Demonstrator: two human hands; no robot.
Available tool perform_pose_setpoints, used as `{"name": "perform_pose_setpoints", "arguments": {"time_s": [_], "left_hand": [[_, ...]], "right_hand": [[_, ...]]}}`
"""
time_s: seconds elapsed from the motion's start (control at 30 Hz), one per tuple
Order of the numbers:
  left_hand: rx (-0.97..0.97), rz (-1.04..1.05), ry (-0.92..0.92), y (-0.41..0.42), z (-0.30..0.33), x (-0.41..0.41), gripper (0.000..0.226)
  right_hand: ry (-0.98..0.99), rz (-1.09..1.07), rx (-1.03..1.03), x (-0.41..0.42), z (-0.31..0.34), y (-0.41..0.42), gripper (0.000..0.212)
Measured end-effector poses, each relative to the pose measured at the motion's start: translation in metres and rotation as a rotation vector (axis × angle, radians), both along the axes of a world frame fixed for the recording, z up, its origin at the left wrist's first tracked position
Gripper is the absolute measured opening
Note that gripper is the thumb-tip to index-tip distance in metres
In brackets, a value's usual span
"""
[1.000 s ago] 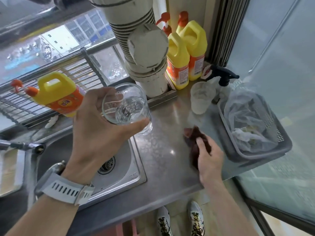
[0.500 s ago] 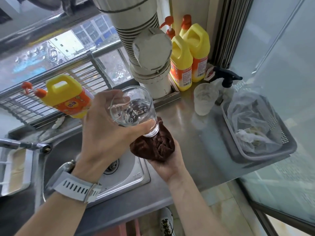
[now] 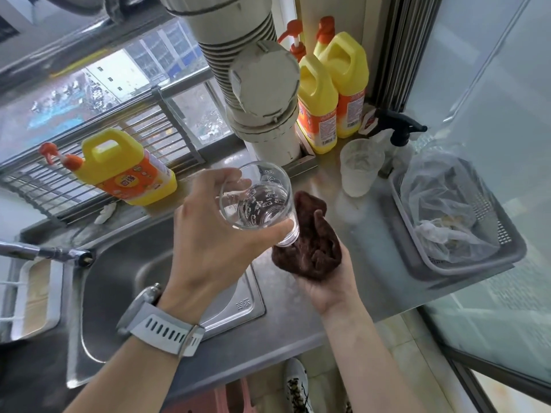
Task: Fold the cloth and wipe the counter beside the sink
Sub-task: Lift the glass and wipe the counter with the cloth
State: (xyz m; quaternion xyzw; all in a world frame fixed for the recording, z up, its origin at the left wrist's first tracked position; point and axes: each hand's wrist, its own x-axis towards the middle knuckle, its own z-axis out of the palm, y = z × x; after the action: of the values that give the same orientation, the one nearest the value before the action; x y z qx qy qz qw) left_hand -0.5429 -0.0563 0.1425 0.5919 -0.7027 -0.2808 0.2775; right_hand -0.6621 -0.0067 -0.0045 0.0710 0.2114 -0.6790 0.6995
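Left hand: the left hand (image 3: 208, 234) is clamped around a clear glass (image 3: 258, 204), thumb on the near wall and fingers on the far wall; the glass is tipped toward the cloth and a little water is seen inside.
Why the glass is tipped: the cloth is probably meant to be dampened before wiping (a judgement, no pour is visible).
Right hand: the right hand (image 3: 326, 281) is turned palm up and cupped, its fingers curled around the brown cloth (image 3: 311, 242), which is bunched, not folded.
Where the cloth is: it is held in the air above the counter (image 3: 372, 278), just right of the sink (image 3: 125, 281), with the base of the glass touching or nearly touching its upper edge.
Why the palm is up: the cloth is likely offered as a pad to catch water, so that drips are kept off the floor.
Task stage: folding is judged not yet done, and wiping not yet begun.
Detergent jugs: three yellow ones are counted, one (image 3: 125, 168) lying on the rack by the window and two (image 3: 334, 93) standing in the corner.
Cups: two are counted (the held glass and a cloudy plastic cup (image 3: 359, 166) standing on the counter).
Spray bottle: one (image 3: 398, 135), black-headed, is placed behind the cup.
Basket: one grey basket (image 3: 512, 254) is set at the counter's right end, holding a crumpled plastic bag (image 3: 447, 210).
Watch: one is worn on the left wrist.
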Motion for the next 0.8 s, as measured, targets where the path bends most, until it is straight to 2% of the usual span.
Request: {"name": "perform_pose_setpoints", "arguments": {"time_s": [0.13,0.27,0.33,0.4,0.43,0.47,0.53,0.57,0.63,0.67,0.73,0.8], "left_hand": [[-0.014,-0.008,-0.01,-0.005,-0.003,-0.006,0.093],[-0.022,-0.007,-0.018,-0.014,-0.005,-0.011,0.091],[-0.014,0.001,-0.009,-0.019,-0.009,-0.013,0.092],[-0.013,0.008,-0.001,-0.022,-0.013,-0.014,0.094],[-0.009,0.014,0.0,-0.023,-0.016,-0.015,0.094],[-0.007,0.021,0.002,-0.024,-0.018,-0.016,0.093],[-0.001,0.04,0.015,-0.025,-0.023,-0.018,0.092],[0.003,0.048,0.018,-0.025,-0.026,-0.019,0.093],[0.007,0.06,0.014,-0.026,-0.032,-0.019,0.092],[0.009,0.065,0.012,-0.027,-0.035,-0.02,0.091],[0.01,0.064,-0.003,-0.029,-0.041,-0.021,0.091],[0.002,0.055,-0.024,-0.029,-0.045,-0.022,0.092]], "right_hand": [[-0.049,0.045,0.037,0.007,0.001,-0.011,0.044],[-0.07,0.183,0.046,0.011,0.0,0.009,0.047],[-0.003,0.231,0.082,0.006,-0.002,0.021,0.047],[0.169,0.224,0.238,-0.005,-0.009,0.025,0.042],[0.361,0.205,0.34,-0.014,-0.012,0.026,0.037],[0.663,0.198,0.42,-0.026,-0.016,0.027,0.03],[1.395,0.148,0.552,-0.051,-0.027,0.033,0.026],[1.679,0.073,0.583,-0.062,-0.033,0.038,0.029],[1.992,-0.08,0.503,-0.071,-0.034,0.049,0.038],[2.112,-0.059,0.4,-0.069,-0.035,0.053,0.043],[2.385,0.176,0.153,-0.058,-0.051,0.054,0.055],[2.537,0.413,0.005,-0.051,-0.079,0.048,0.059]]}}
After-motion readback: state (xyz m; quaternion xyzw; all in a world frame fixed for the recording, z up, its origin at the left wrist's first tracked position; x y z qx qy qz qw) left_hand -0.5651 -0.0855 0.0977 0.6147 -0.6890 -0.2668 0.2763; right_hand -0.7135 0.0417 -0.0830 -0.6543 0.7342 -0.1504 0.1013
